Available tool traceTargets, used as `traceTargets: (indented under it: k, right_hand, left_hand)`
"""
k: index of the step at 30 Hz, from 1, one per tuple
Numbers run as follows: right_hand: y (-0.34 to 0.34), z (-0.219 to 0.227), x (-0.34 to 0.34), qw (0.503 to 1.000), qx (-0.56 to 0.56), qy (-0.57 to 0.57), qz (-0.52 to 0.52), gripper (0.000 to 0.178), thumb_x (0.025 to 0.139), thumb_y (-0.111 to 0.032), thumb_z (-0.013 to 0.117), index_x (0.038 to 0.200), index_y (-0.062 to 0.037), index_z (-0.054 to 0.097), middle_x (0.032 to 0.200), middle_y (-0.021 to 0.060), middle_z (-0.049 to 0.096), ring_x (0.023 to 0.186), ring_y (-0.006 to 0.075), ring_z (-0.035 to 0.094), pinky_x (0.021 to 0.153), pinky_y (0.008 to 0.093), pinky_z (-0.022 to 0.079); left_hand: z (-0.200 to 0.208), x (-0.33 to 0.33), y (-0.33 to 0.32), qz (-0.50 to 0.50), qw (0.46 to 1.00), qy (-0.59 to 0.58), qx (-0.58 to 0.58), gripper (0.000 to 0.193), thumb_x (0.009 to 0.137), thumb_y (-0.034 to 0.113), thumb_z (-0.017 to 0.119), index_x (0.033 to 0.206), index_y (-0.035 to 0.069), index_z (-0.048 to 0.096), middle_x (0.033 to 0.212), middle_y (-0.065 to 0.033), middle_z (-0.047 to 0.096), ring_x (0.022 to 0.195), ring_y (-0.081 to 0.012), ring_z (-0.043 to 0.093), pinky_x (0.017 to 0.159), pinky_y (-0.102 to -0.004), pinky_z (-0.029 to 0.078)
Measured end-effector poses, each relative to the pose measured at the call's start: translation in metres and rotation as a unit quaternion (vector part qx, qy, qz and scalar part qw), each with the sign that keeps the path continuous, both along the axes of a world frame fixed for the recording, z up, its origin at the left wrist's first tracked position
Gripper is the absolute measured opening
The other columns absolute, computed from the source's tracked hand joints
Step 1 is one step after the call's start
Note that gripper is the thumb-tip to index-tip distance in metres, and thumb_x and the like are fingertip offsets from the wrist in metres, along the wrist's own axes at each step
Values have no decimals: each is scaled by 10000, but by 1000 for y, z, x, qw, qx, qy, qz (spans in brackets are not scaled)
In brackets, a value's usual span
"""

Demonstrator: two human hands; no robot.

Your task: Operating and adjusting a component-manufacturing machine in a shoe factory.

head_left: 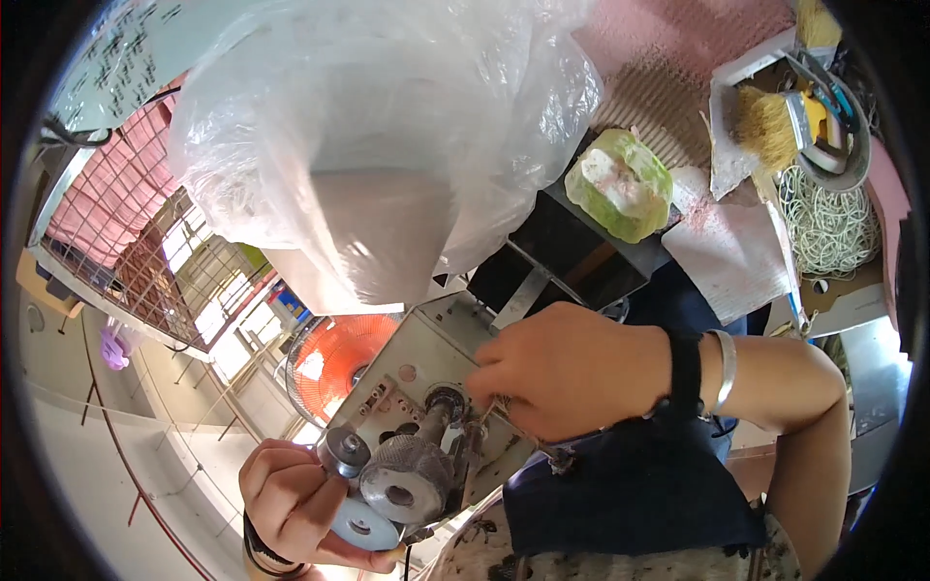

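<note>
A small machine with a grey metal plate (441, 334) stands in front of me. Out of the plate comes a dark shaft (442, 409) ending in a knurled metal roller (412, 467), with a small metal wheel (346, 449) beside it. My left hand (291, 499) is closed on a pale blue disc (366, 526) just below the roller, thumb along its lower edge and fingers next to the small wheel. On the shaft's right side, my right hand (557, 373) has its fingers curled and pinched against the machine. What lies between those fingertips is hidden.
A large clear plastic bag (387, 116) bulges above the machine. Behind sits a green bowl-like piece (620, 184) with white powder, on a black box (581, 247). A brush (770, 126) and a bundle of pale cord (828, 225) lie right. An orange fan (334, 358) stands left.
</note>
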State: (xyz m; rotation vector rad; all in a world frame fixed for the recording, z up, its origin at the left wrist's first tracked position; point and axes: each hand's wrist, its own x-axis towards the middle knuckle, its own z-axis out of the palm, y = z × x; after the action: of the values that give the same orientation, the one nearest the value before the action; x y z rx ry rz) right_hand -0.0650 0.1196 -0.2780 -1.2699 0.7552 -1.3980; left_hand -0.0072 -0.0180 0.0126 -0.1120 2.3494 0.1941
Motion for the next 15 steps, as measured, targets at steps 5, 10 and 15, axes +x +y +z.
traceTargets:
  k: [5,10,15]
  right_hand:
    - [-3,-9,4,999,0,-36,8,215,815,-135,605,1026,-165,634,865,66,563,790,279,637,649,435,500]
    - [8,-27,3,996,-15,-82,30,414,846,-110,606,1225,-275,643,852,52,508,743,249,604,615,413,471]
    - [11,-37,9,999,-45,26,-9,646,853,-72,599,1401,-408,540,875,74,512,790,265,616,647,391,493]
  left_hand:
    - [-7,2,-4,-4,999,41,22,781,680,741,757,947,33,562,853,-63,489,657,-227,492,561,-373,436]
    - [-7,0,-6,-20,999,35,35,781,666,748,761,904,26,578,815,-62,494,623,-223,490,530,-361,427]
    - [-9,-1,-4,-9,999,41,26,790,659,746,767,913,21,582,815,-66,497,623,-226,490,534,-362,431]
